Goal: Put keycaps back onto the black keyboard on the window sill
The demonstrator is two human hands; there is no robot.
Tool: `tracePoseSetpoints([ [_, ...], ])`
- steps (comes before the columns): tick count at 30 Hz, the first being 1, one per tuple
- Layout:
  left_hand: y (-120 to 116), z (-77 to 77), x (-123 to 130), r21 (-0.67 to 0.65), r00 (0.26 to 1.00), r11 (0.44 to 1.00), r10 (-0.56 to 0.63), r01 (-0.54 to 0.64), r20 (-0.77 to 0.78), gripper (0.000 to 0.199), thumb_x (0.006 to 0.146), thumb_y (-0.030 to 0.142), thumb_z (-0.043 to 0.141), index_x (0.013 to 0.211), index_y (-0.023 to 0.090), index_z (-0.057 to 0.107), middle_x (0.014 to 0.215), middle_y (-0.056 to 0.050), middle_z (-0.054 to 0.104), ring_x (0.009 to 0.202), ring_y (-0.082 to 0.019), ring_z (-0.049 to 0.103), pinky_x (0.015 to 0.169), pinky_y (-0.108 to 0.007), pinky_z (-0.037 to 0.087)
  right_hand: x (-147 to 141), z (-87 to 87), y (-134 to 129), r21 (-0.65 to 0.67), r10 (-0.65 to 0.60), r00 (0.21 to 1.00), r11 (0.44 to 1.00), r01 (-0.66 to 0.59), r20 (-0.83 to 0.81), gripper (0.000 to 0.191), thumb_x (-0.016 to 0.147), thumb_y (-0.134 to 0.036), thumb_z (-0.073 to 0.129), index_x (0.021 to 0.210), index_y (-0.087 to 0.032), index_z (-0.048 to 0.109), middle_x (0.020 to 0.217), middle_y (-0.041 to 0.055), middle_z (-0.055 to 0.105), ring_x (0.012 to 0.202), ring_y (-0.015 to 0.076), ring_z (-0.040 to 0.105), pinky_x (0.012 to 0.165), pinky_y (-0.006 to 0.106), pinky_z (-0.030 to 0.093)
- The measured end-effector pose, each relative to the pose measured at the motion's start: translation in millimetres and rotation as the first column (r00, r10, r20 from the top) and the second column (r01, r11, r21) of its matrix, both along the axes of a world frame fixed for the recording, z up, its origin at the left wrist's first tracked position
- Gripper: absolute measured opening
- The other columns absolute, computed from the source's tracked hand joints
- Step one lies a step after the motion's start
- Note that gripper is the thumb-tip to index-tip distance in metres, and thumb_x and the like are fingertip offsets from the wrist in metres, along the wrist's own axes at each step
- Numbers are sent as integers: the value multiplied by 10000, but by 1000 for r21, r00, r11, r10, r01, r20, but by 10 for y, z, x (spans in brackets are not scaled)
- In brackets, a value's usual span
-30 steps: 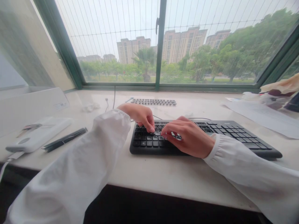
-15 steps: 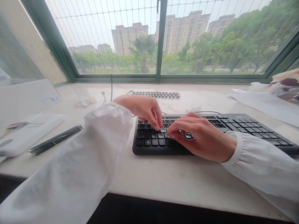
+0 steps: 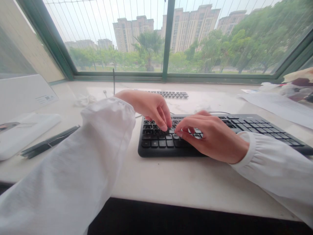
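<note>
A black keyboard (image 3: 156, 152) lies on the white desk under both hands. Many of its upper key places show bare sockets without caps, while black keycaps sit in the lower rows and on the number pad. My left hand (image 3: 149, 106) reaches over from the left, its thumb and fingers pinched down at a key in the letter area; what is between the tips is hidden. Close beside it on the right, my right hand (image 3: 210, 137) is curled with thumb and index finger brought together over the neighbouring keys. Whether a keycap is between them I cannot make out.
Loose keycaps (image 3: 174, 94) stand in rows behind the keyboard, near the window (image 3: 166, 42). To the left lie black stick-like pieces (image 3: 51, 142), a white box (image 3: 22, 94) and a flat white pack (image 3: 29, 133). Papers (image 3: 281, 106) and plastic bags are at the right.
The view has tilted slightly, so the desk and keyboard sit a little higher in the picture. Both hands remain at the same keys, with hardly any finger movement.
</note>
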State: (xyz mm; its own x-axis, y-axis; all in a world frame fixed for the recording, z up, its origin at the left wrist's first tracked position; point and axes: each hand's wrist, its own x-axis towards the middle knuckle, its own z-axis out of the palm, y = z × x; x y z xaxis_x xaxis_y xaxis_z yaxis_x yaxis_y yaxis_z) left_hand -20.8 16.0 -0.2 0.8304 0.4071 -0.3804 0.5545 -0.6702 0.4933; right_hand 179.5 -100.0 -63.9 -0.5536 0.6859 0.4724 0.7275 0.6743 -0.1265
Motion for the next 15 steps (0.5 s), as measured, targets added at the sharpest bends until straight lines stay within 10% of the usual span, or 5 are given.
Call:
tracePoseSetpoints([
  [15, 45, -22, -24, 55, 997, 997, 52, -49, -55, 372, 677, 432, 688, 1020, 299, 750, 809, 19, 690, 776, -145, 544, 706, -246, 367, -27, -21, -5, -12, -21, 1000, 1000, 21, -11, 120, 907, -249, 530, 878, -245, 647, 748, -6, 679, 669, 152, 614, 800, 334, 419],
])
